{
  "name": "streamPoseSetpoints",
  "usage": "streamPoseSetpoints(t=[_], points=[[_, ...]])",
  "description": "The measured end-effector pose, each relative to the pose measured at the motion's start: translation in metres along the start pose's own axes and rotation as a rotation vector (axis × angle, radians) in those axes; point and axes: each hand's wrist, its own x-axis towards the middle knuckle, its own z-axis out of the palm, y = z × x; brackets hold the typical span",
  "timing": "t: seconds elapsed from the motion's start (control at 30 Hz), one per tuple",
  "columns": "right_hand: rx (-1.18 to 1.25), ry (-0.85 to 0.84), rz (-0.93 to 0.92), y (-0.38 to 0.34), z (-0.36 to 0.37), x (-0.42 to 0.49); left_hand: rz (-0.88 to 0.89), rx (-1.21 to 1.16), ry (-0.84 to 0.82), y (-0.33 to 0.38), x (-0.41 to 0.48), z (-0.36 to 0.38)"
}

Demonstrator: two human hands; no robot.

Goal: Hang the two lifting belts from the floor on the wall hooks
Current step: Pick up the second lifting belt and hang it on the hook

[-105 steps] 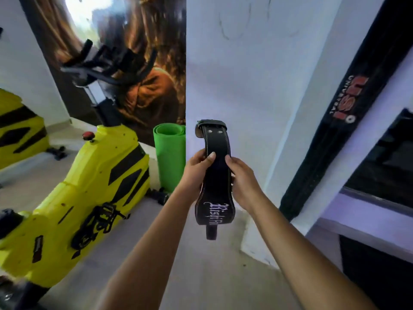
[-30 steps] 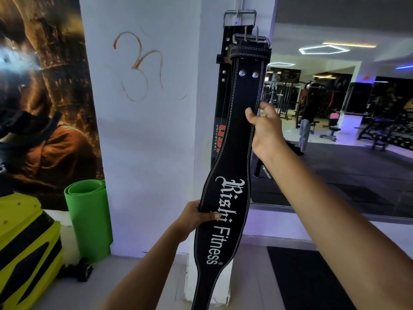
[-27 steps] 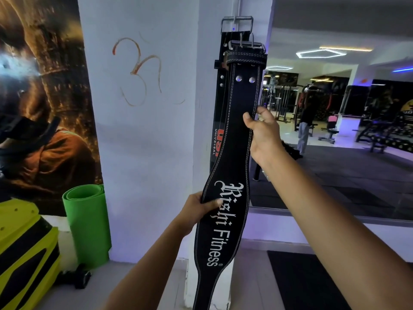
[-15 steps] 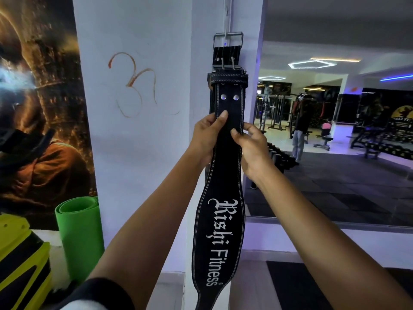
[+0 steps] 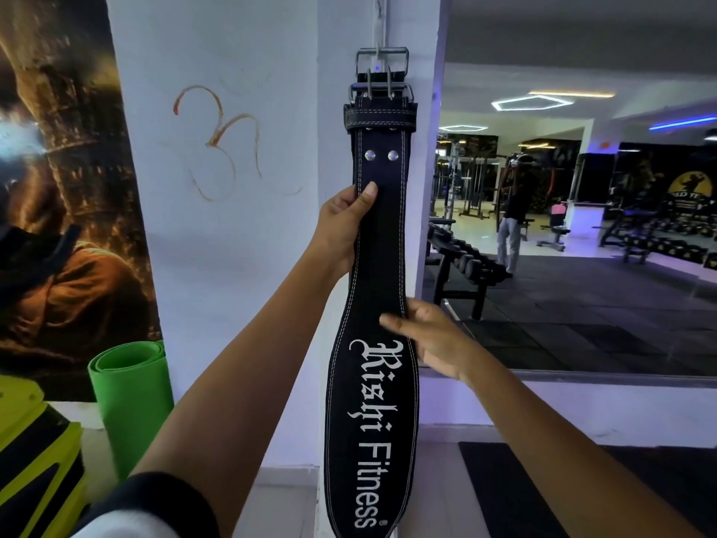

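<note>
Black lifting belt (image 5: 378,273) with white stitching, two rivets, "Rishi Fitness" lettering — hanging upright against the white pillar (image 5: 337,40), steel buckle (image 5: 382,85) topmost. Left grip (image 5: 343,227) pinching its left edge; right grip (image 5: 428,339) loose, thumb resting on the face.

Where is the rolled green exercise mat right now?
In the head view the rolled green exercise mat stands upright at lower left, against the white wall below the poster, beside the yellow exercise bike.
</note>
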Motion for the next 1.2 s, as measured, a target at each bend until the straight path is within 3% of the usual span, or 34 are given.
streamPoseSetpoints(t=[0.13,0.3,0.5,0.9,1.07,1.2], points=[[-0.176,-0.148,0.212,0.031,-0.008,-0.014,-0.006,-0.005,0.005,0.002,-0.001,-0.005],[0.057,-0.030,0.057,0.008,-0.007,-0.002,0.002,0.005,0.009,0.005,-0.001,-0.003],[-0.112,-0.087,0.228,0.038,-0.008,-0.023,0.008,-0.005,0.024,0.009,-0.003,-0.006],[0.043,0.241,-0.359,-0.120,0.034,0.032,0.011,0.030,-0.020,0.005,-0.009,-0.004],[0.101,0.392,-0.431,-0.149,0.050,0.049,-0.029,0.093,-0.014,0.003,-0.018,-0.004],[0.110,0.423,-0.389,-0.140,0.057,0.050,-0.007,0.120,0.143,0.017,-0.012,-0.001]])
